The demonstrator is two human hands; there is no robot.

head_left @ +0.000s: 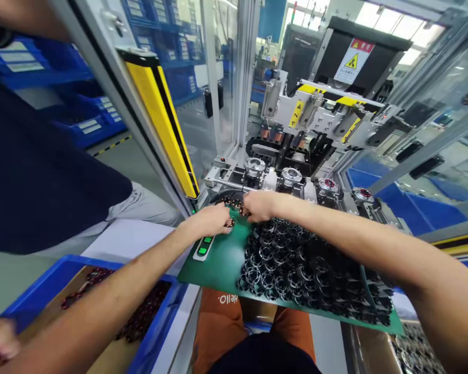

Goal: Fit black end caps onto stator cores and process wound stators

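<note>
My left hand point(214, 219) is closed at the left side of the green mat point(222, 259), its fingers round a small dark ring-shaped part point(230, 223) with coppery spots. Just right of it, my right hand point(259, 205) pinches a similar ring at its fingertips, mostly covered by the fingers. Between and behind the hands, a few more such rings point(237, 204) lie at the mat's back edge. Many black ring-shaped housings point(281, 259) stand crowded over the mat's middle and right, partly under my right forearm.
Several metal fixtures point(291, 175) line the machine behind the mat; the right ones hold red-and-silver parts point(328, 184). A yellow light-curtain post point(161, 124) rises at left. Green buttons point(205, 245) sit near my left wrist. A blue bin point(72, 265) holds dark red parts. Another person point(42, 171) stands left.
</note>
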